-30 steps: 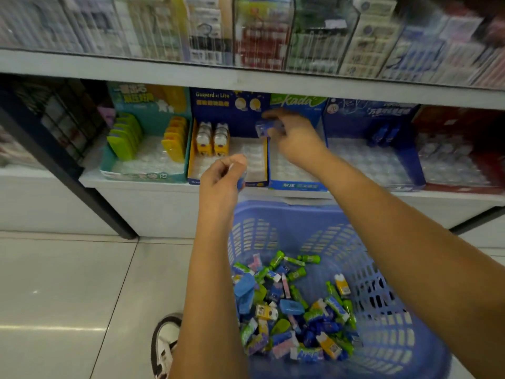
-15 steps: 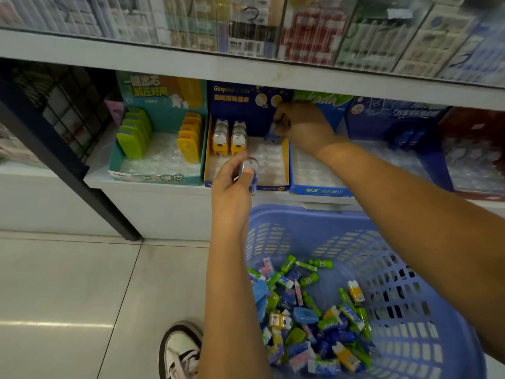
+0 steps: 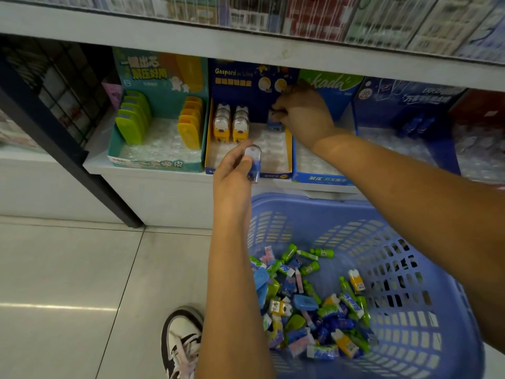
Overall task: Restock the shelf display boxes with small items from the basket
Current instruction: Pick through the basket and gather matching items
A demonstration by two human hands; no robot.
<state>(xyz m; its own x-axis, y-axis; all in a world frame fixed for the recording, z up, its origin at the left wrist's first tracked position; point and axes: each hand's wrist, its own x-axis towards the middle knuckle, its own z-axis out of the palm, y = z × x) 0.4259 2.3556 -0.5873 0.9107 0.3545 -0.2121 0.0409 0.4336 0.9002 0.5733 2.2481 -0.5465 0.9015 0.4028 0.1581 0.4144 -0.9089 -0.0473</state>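
A small blue item with a clear domed cap is being held upright in the left hand, whose grip is clenched round it between thumb and fingers. It is being held just in front of the dark blue and yellow cardboard display box on the white shelf. A second small blue item is being pinched by the grip of the right hand at the back right of the same box, near two rows of yellow capped items. Mixed small wrapped items are being kept in the perforated blue plastic basket below.
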